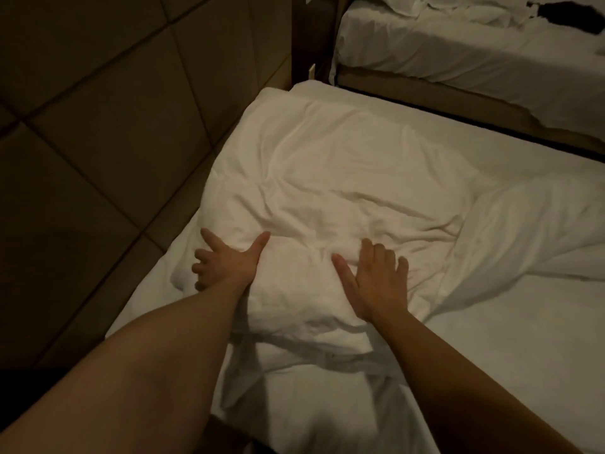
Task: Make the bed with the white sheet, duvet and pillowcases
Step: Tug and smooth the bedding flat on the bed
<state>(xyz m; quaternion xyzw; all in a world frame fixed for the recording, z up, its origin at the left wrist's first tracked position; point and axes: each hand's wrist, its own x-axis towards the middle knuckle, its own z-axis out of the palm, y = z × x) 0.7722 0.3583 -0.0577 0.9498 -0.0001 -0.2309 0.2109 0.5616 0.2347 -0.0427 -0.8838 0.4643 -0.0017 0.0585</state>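
Both hands lie on the crumpled white duvet [327,198] at the centre of the frame. The left hand [226,260] presses its left edge with fingers spread wide; the right hand [376,280] rests flat, fingers straight. White sheet [523,339] shows lower right.

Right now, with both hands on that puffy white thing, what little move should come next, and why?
Probably slide both hands outward to smooth it. The left hand rests on the pillow's edge nearest the tiled floor, the right hand lies flat on top, and the cloth between and beyond them is bunched in wrinkles. The pillow already lies on the white sheet, so flattening looks like what is left.
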